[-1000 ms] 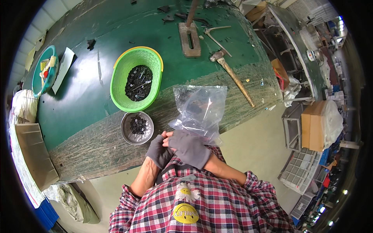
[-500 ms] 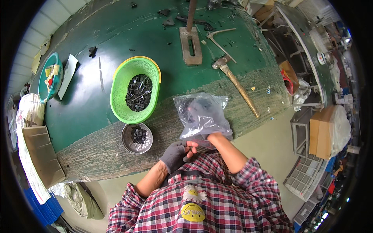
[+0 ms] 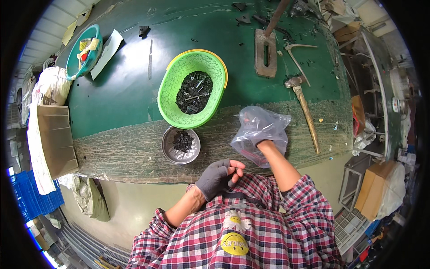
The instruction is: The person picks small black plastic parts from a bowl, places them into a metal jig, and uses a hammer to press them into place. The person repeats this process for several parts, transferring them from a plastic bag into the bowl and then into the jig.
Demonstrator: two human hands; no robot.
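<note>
A clear plastic bag (image 3: 258,127) lies on the worn front strip of the bench, and my right hand (image 3: 256,127) is inside it up to the wrist. Crumpled, shiny film blurs those fingers, so what they hold does not show. My left hand (image 3: 219,175), in a grey fingerless glove, hovers at the bench's front edge, apart from the bag. Its fingers are loosely bent with nothing visible in them. Left of the bag stands a round metal bowl (image 3: 195,153) of small black parts (image 3: 183,141). Behind it, a green plastic basket (image 3: 172,101) holds many more dark parts and metal pins.
A wooden-handled hammer (image 3: 307,119) lies right of the bag. Beyond it are a thin bent metal rod (image 3: 299,60) and a slotted metal block (image 3: 265,62) with an upright bar. A teal basin (image 3: 96,51) and a beige bin (image 3: 56,130) occupy the left side.
My left hand has come away from the bag's near edge. My right hand stays inside the bag. The whole view has shifted, moving the bench items rightward in the picture.
</note>
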